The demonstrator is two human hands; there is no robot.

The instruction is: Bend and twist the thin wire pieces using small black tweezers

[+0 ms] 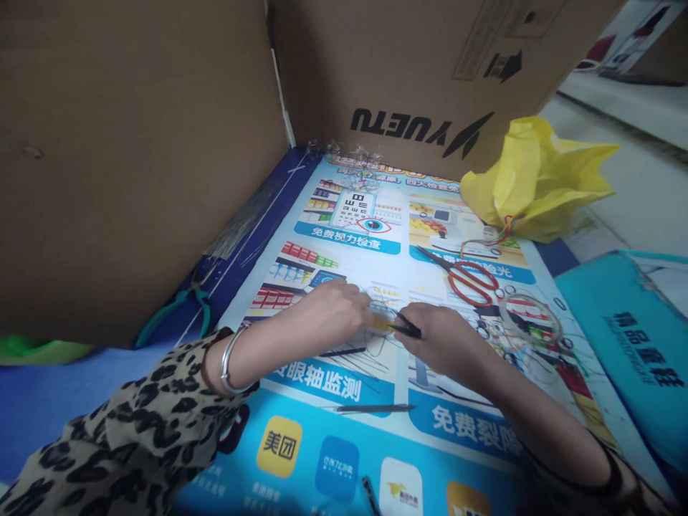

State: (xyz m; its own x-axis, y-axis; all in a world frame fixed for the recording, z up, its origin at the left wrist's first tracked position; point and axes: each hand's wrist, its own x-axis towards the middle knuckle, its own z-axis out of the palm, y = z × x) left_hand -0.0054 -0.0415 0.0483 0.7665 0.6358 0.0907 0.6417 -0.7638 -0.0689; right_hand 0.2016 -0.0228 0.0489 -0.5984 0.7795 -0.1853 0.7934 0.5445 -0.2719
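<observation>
Left hand (336,308), leopard-print sleeve and silver metal bangle (228,362) at the wrist, has its fingertips pinched together on a small yellow piece with thin wire (380,322). Right hand (446,340) meets it from the other side, fingers clamped on a thin dark pointed tool (407,329) whose tip touches the yellow piece. The piece sits between both sets of fingertips, just above the printed blue paper poster (344,229). Red-handled metal scissors (466,277) lie just beyond the right fingers. A clear round ring (529,319) is outboard of them. A crumpled yellow plastic bag (534,179) lies well beyond. Two dark thin sticks (370,408) lie on the poster nearer the body than the fingers. Green-handled pliers (183,304) lie well outboard of the left fingers, against the brown cardboard wall (134,143).
</observation>
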